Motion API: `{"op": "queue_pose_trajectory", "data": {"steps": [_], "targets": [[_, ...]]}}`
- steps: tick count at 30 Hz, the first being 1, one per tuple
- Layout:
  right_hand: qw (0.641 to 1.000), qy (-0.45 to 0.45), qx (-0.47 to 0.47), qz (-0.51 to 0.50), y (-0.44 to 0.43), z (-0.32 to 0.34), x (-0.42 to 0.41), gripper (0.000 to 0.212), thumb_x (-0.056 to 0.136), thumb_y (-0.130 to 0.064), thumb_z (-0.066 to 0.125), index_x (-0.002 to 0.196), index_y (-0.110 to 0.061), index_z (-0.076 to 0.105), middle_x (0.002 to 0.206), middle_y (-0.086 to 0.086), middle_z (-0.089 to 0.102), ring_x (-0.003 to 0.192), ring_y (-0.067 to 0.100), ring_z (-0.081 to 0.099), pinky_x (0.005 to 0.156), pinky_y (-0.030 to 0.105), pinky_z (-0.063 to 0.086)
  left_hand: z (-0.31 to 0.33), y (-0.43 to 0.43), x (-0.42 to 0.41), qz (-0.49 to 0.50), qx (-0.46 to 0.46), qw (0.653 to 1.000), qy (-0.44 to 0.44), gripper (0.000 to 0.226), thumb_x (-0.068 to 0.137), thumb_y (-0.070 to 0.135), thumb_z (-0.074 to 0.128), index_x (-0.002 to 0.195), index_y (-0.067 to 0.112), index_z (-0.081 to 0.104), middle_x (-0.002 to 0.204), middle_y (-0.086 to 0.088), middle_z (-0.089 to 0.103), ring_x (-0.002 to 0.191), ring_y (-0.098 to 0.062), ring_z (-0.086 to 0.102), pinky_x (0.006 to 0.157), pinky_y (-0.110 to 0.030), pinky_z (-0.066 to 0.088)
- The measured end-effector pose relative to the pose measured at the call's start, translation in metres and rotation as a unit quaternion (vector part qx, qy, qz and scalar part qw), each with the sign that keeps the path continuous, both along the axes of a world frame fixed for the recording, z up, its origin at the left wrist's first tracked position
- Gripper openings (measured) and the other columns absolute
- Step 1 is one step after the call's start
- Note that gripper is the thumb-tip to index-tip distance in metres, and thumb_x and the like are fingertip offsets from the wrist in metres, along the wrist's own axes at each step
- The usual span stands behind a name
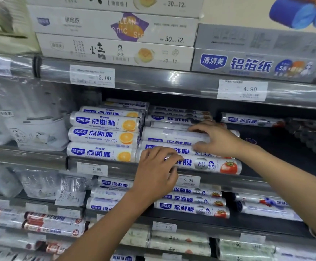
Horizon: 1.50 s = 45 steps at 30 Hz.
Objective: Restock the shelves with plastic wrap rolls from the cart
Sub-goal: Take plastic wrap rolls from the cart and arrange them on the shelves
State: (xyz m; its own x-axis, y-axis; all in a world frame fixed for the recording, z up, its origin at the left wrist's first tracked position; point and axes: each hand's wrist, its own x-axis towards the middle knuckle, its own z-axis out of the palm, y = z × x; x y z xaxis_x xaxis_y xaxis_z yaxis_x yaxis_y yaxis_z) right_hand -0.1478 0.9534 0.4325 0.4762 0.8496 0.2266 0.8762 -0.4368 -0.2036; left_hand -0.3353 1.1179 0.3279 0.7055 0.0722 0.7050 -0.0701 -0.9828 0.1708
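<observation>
Landmark: A 9.90 price tag (188, 180) is seen clipped to the grey shelf rail (247, 182) near the middle of the frame.
Front plastic wrap roll (209, 164): A roll printed with a tomato and "60" is laid lengthwise at the shelf lip, directly above the 9.90 price tag.
Left hand (157, 172): The left part of the front plastic wrap roll is gripped just above and left of the tag. The thumb is laid across the roll's top and the fingers are curled under its front.
Upper plastic wrap roll (168, 135): A mostly white roll is seen higher above the tag, lying along the top of the stack.
Right hand (215, 138): The upper plastic wrap roll is clasped above and slightly right of the tag, with the fingers curved over its top and the thumb pressed below.
Stack of plastic wrap rolls (176, 118): More rolls with the same blue lettering are piled between and behind the two held rolls, above the tag.
Orange-print rolls (104, 137): Three are stacked up and to the left of the tag, touching the stack's left side.
7.00 price tag (92, 168): It is mounted well to the left of the 9.90 tag.
"30" rolls (191, 209): They are shelved just below the tag.
Aluminium foil box (257, 65): It is shelved far above and right of the tag.
Baking paper boxes (115, 50): They are stacked far above and left of the tag.
</observation>
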Motion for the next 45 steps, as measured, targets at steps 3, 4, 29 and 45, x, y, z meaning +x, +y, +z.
{"op": "queue_pose_trajectory", "data": {"steps": [3, 4, 29, 45], "targets": [[1.000, 0.012, 0.016, 0.002, 0.000, -0.002, 0.000, 0.056, 0.086, -0.045, 0.075, 0.138, -0.040, 0.053, 0.137, -0.012, 0.052, 0.123, 0.008, 0.049, 0.098, 0.027, 0.036, -0.002, 0.001, 0.001, -0.001, -0.005, 1.000, -0.002, 0.033, 0.088, 0.026, 0.063, 0.121, 0.031, 0.069, 0.126, 0.012, 0.062, 0.117, -0.016, 0.055, 0.098, -0.042, 0.041], [1.000, 0.018, 0.018, 0.002, 0.000, -0.003, 0.000, 0.056, 0.086, -0.044, 0.074, 0.137, -0.040, 0.053, 0.136, -0.011, 0.052, 0.122, 0.007, 0.049, 0.099, 0.027, 0.037, -0.003, 0.001, 0.001, -0.002, -0.005, 1.000, -0.003, 0.033, 0.088, 0.026, 0.063, 0.121, 0.031, 0.069, 0.126, 0.012, 0.062, 0.118, -0.017, 0.055, 0.098, -0.042, 0.041], [0.967, 0.074, 0.183, -0.161, -0.249, -0.085, -0.033, 0.032, 0.092, -0.026, 0.069, 0.123, -0.034, 0.064, 0.125, -0.019, 0.051, 0.123, 0.003, 0.047, 0.105, 0.026, 0.038, -0.031, -0.163, 0.023, -0.106, -0.024, 0.991, 0.083, 0.036, 0.090, 0.027, 0.052, 0.123, 0.025, 0.069, 0.143, 0.001, 0.056, 0.144, -0.024, 0.043, 0.125, -0.052, 0.025], [0.813, 0.297, 0.139, -0.481, -0.647, -0.302, -0.196, 0.040, 0.081, -0.051, 0.054, 0.118, -0.039, 0.064, 0.121, -0.009, 0.055, 0.118, 0.017, 0.053, 0.102, 0.042, 0.046, -0.199, -0.535, 0.031, -0.297, 0.030, 0.854, 0.425, 0.048, 0.095, 0.042, 0.036, 0.135, 0.024, 0.056, 0.141, 0.003, 0.051, 0.127, -0.023, 0.051, 0.102, -0.043, 0.046]]}}
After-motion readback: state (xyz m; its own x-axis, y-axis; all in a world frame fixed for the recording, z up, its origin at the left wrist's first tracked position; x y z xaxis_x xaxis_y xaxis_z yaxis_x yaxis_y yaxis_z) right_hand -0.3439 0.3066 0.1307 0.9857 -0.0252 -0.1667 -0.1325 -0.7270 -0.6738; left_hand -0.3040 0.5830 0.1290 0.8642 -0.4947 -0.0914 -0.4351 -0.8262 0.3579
